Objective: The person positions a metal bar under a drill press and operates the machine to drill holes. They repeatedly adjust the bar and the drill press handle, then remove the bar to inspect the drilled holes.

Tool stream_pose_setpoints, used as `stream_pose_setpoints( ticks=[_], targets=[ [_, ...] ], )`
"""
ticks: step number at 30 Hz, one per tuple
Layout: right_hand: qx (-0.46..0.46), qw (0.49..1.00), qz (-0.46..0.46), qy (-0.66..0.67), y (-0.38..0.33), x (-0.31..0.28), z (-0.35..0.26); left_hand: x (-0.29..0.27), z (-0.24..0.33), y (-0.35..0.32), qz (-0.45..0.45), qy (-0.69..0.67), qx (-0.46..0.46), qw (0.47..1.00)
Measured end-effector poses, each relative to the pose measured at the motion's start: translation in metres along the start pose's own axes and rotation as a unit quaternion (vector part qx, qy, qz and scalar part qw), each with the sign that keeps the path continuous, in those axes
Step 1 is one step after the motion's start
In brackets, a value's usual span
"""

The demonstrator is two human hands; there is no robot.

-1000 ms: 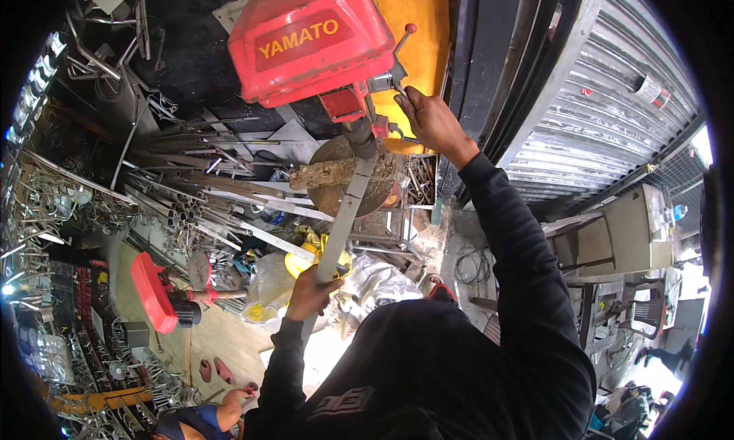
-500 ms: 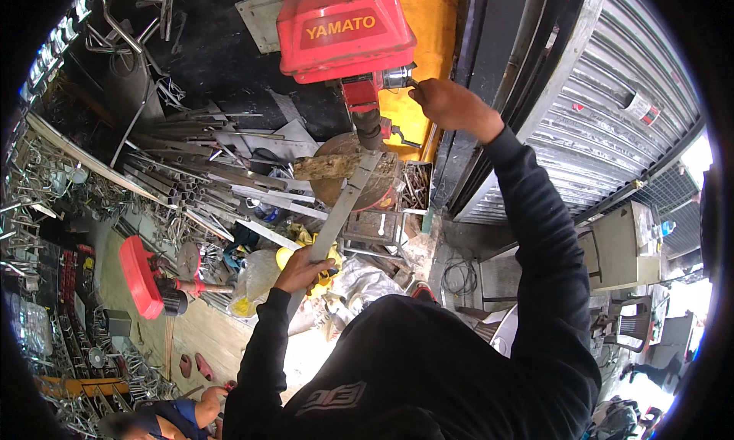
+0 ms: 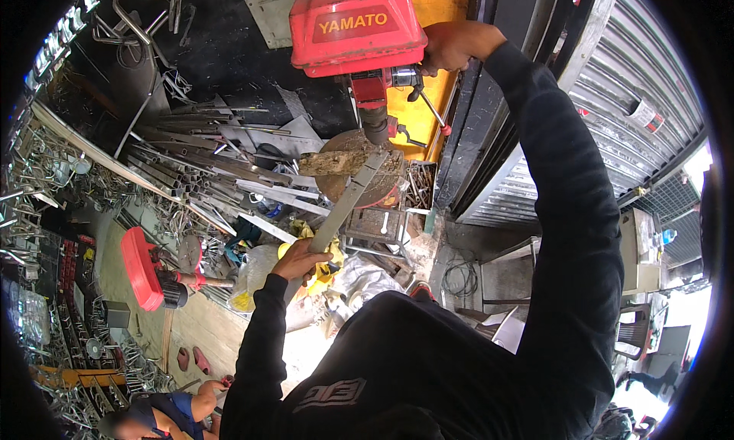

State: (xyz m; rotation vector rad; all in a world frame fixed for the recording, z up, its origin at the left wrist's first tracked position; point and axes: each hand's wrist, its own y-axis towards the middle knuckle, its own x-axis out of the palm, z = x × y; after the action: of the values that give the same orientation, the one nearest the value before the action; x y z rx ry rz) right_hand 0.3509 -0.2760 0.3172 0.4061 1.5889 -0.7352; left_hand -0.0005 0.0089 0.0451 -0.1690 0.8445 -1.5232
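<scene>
A red drill press (image 3: 359,27) stands in front of me. My right hand (image 3: 457,45) is closed at the right side of its head, on a feed handle; the grip is partly hidden by the fingers. Another spoke with a red knob (image 3: 446,129) points down from the hub. My left hand (image 3: 301,261) grips a long flat metal bar (image 3: 344,211). The bar's far end lies over a worn wooden block (image 3: 329,163) on the round press table (image 3: 348,193), close under the chuck (image 3: 375,126). Whether the drill bit touches the bar I cannot tell.
Metal tubes and offcuts (image 3: 180,181) are piled left of the press. A second red drill press (image 3: 142,268) stands at lower left, with a person (image 3: 172,413) low down beyond it. Plastic bags (image 3: 256,276) lie near my left hand. A corrugated shutter (image 3: 589,111) is at right.
My right hand has moved up and away beside the press head. The feed handle has turned, and a red-knobbed spoke now shows. My left hand keeps its hold on the bar.
</scene>
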Motion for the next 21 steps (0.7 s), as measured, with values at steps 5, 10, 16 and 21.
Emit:
stream_pose_setpoints(
  ticks=[5,10,16,21],
  targets=[
    [0.006,1.000,0.016,-0.004,-0.005,-0.007,-0.003,-0.018,0.001,0.008,-0.012,0.024,-0.015,1.000],
    [-0.029,0.999,0.018,-0.010,0.001,-0.003,0.002,-0.038,0.000,0.014,-0.042,0.049,-0.014,0.998],
    [-0.055,0.996,0.065,-0.035,0.004,0.000,0.010,-0.045,-0.009,0.024,-0.034,0.089,0.008,0.995],
    [-0.027,0.998,0.054,-0.024,-0.007,-0.005,0.000,-0.074,-0.019,0.044,-0.013,0.204,0.042,0.978]
  ],
)
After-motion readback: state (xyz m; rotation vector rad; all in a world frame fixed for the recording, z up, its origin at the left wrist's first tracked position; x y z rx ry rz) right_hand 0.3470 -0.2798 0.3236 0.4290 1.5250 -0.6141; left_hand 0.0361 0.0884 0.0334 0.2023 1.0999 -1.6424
